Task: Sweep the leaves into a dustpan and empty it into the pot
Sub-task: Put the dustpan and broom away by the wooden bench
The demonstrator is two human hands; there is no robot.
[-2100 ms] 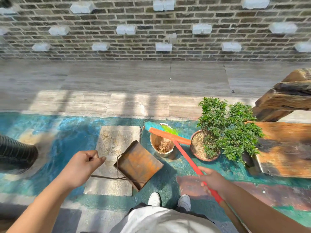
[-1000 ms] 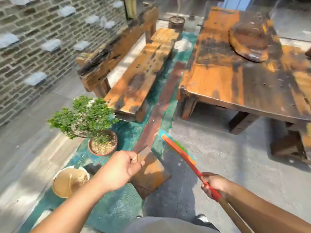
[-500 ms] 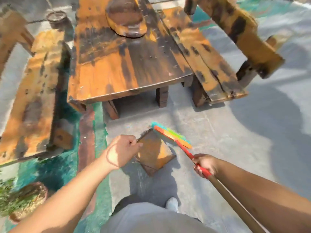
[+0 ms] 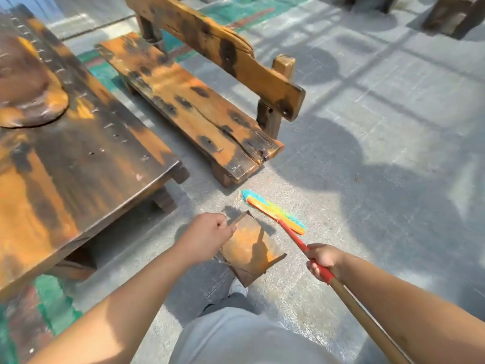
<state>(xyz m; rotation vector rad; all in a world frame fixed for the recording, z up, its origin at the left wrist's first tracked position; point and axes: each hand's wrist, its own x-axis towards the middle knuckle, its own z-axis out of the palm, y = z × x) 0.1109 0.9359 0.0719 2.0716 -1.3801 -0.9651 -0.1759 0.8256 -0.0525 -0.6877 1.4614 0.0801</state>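
Observation:
My left hand [image 4: 207,236] grips the thin handle of a rusty metal dustpan [image 4: 250,252], which hangs just above the grey paved floor in front of my feet. My right hand [image 4: 324,260] holds the red part of a broom handle [image 4: 294,239]. The broom head [image 4: 271,211], orange with blue, green and yellow bristles, sits low over the floor just beyond the dustpan. A small dark leaf [image 4: 356,176] lies on the pavement to the far right. The pot is out of view.
A low scorched wooden table [image 4: 78,158] fills the left side. A wooden bench [image 4: 199,111] with a backrest stands beyond the broom. Another piece of wooden furniture [image 4: 456,14] is at the top right. Grey paving [image 4: 393,127] stretches to the right.
The view has swung right, away from the pots and plant, past the table toward the bench and grey paving. Both hands keep their hold on dustpan and broom.

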